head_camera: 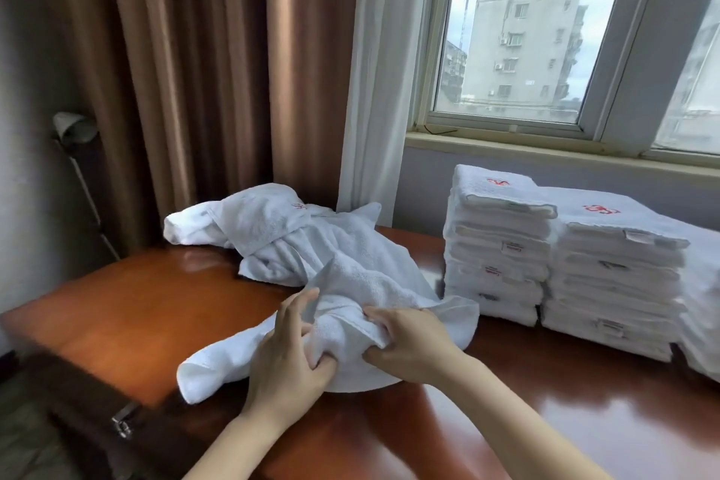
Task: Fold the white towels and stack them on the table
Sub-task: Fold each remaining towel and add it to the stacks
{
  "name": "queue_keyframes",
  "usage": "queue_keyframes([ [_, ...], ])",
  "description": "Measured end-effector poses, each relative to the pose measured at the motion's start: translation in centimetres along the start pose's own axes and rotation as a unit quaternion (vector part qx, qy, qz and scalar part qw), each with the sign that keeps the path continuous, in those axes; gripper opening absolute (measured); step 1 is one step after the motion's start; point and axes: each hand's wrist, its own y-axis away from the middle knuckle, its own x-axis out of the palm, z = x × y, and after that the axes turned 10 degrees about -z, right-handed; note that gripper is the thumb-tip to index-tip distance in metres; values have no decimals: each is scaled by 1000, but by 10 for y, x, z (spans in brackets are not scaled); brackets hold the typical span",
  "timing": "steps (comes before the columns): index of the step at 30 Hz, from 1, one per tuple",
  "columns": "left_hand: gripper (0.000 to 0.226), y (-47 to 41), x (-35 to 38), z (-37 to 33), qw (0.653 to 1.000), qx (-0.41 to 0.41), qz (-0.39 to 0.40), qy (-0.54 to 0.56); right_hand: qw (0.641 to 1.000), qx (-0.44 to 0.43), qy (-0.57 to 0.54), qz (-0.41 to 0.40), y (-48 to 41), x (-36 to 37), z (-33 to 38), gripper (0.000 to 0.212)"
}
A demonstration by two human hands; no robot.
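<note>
Glossy wooden table (156, 304) by the window (526, 51): left hand (284, 357) and right hand (411, 343) both clutch a crumpled white towel (374, 281) beside folded stacks (496, 245).

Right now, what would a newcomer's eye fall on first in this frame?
First, the left hand and right hand, both gripping a crumpled white towel at the near middle of the reddish wooden table. Next, the stacks of folded towels with red emblems, standing at the right below the window. Behind the gripped towel, more unfolded towels lie heaped near the curtain.
</note>
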Motion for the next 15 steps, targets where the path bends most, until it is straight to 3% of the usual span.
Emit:
queue_keyframes([
  [5, 77, 4, -2, -15, 997, 20, -25, 71, 993, 16, -79, 88, 16, -26, -4, 15],
  [7, 73, 0, 0, -30, 993, 35, -53, 100, 986, 45, -132, 87, 23, -38, -11, 32],
  [12, 48, -23, 8, -86, 974, 97, -87, 185, 960, 71, -268, -50, 43, -80, -19, 47],
  [15, 47, -37, 21, -129, 965, 110, -82, 223, 932, 109, -306, -161, 60, -111, -28, 45],
])
